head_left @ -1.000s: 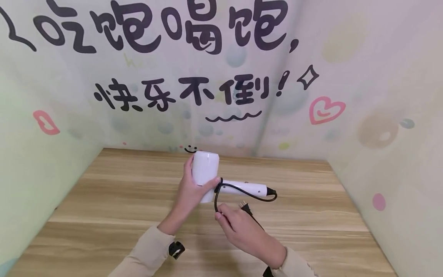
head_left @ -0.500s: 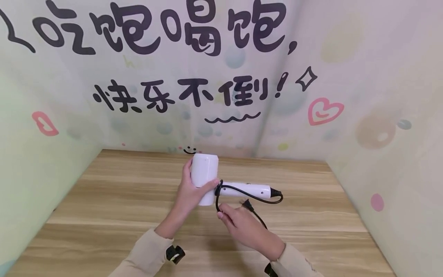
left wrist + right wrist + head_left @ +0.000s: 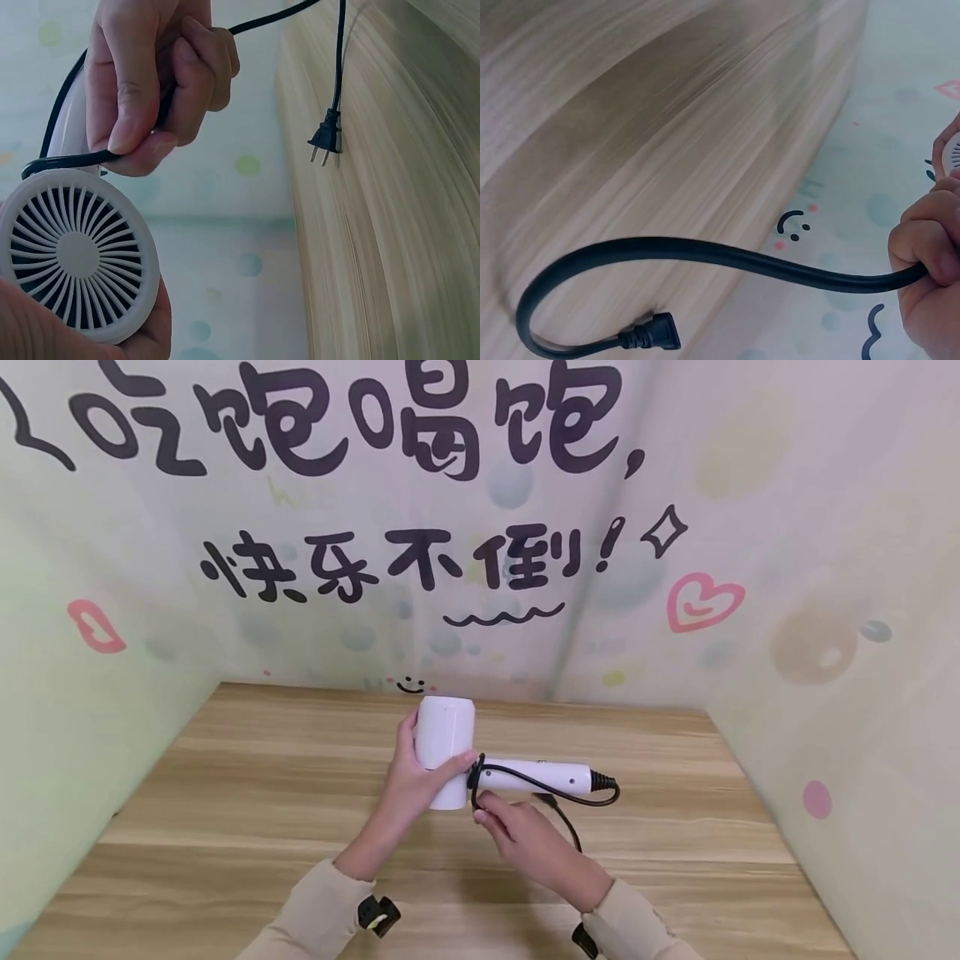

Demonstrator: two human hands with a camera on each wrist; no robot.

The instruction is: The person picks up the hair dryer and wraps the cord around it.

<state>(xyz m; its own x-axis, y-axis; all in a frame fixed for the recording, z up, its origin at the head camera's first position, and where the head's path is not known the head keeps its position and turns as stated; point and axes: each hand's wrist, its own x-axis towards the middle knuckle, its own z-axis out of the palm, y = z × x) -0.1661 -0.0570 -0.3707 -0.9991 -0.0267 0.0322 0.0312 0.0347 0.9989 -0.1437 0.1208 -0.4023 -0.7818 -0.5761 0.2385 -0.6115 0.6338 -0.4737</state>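
A white hair dryer is held up over the table by my left hand, which grips its barrel with the thumb across the front. Its handle points right. Black cord runs from the handle's end back along it and wraps round it beside the barrel. There my right hand pinches the cord between thumb and fingers, just below the handle. The round slotted grille faces the left wrist camera. From the right hand a length of cord trails to a two-pin plug, low by the tabletop.
The wood-grain table ends at a printed back wall with black lettering, with pale side walls left and right. Dark wrist cameras sit at the cuffs of both sleeves.
My right hand has risen slightly toward the handle, shortening the cord between them. The hair dryer has shifted a little down and its handle to the right. My left hand keeps its grip.
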